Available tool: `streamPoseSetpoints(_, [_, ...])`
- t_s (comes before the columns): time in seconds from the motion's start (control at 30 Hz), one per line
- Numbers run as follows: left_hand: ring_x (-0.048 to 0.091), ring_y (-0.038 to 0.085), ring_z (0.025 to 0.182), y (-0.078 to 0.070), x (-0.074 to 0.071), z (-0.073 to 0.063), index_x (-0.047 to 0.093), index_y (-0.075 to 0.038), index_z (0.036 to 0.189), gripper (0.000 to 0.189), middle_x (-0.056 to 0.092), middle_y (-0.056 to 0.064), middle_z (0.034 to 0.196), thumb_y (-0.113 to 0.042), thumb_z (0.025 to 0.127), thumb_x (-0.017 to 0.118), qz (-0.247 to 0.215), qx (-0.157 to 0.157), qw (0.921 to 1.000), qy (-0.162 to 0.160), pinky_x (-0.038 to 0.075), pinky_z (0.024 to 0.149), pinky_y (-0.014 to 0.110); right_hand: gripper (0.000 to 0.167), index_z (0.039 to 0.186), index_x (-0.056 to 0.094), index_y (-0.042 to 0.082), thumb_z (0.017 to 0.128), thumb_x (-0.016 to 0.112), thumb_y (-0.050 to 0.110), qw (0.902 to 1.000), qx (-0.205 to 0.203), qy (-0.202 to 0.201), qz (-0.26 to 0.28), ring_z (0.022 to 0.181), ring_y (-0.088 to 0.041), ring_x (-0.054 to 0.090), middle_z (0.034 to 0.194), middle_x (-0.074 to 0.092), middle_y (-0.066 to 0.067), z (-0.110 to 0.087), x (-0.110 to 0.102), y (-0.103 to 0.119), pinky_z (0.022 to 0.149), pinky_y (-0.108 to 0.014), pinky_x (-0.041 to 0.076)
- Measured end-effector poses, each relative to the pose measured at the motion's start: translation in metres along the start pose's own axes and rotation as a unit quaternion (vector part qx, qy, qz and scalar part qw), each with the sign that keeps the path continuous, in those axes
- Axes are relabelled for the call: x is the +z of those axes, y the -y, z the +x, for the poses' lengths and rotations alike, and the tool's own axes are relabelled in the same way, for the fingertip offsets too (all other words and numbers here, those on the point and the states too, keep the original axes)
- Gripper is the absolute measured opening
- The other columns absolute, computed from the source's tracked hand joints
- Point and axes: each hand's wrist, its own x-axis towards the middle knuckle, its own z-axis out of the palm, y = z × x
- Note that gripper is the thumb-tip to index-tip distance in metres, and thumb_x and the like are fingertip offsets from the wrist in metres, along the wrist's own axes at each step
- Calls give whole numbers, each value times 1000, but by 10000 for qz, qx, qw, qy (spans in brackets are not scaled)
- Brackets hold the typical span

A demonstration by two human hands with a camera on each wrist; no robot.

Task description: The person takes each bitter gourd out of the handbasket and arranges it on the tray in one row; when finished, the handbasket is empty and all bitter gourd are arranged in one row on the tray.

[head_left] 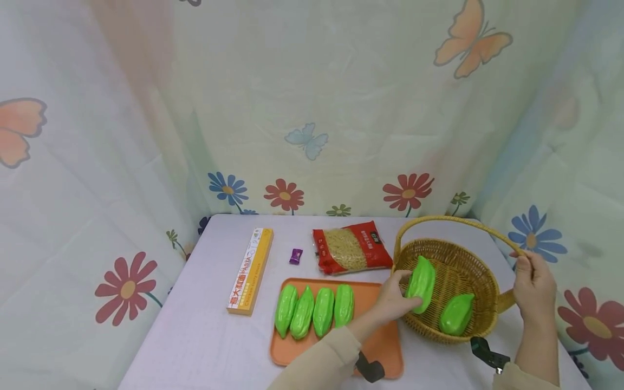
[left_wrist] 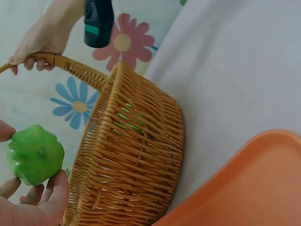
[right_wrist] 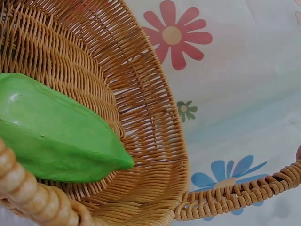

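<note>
My left hand [head_left: 394, 299] grips a ridged green bitter melon [head_left: 421, 284] over the left side of the wicker basket [head_left: 450, 246]. The left wrist view shows the lobed end of that bitter melon [left_wrist: 36, 155] between fingers and thumb. My right hand [head_left: 535, 284] holds the basket's arched handle [head_left: 453, 218] on its right side. Inside the basket lies a smoother green fruit [head_left: 456, 315] with a pointed tip, seen close in the right wrist view. Several more bitter melons [head_left: 303, 312] lie side by side on the orange tray [head_left: 385, 357].
Behind the tray lies a red bag of pasta [head_left: 348, 247]. A yellow and white pasta box [head_left: 251, 271] and a small purple packet [head_left: 296, 256] are left of it. White cloth [head_left: 195, 325] covers the table, and flowered curtains [head_left: 312, 81] hang around it.
</note>
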Motion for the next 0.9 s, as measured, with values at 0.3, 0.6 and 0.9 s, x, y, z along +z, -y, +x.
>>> streamPoseSetpoints(0.3, [54,5,81,13,-10,-9,48,-12,125,58,51,-8,102,-3,71,68,-93,15,9999,-98,47,62,19,23,104,55,15,98,37,29,9998,110,151,-111,74,-5,34,73,36,3,-4,-3,0,67,-26,25])
streamPoseSetpoints(0.6, [46,5,83,19,-29,-16,44,-18,129,65,48,-7,104,-8,70,68,469,242,9982,-276,43,65,22,20,102,56,19,98,38,28,9999,98,66,-1,75,-4,35,71,36,5,-5,-2,0,68,-24,25])
streamPoseSetpoints(0.9, [47,6,80,24,-42,-18,42,-19,131,67,45,-4,107,-10,69,67,662,227,9969,-356,44,60,23,20,102,56,19,98,38,28,10000,71,46,20,74,-4,35,70,36,4,-2,0,2,68,-24,25])
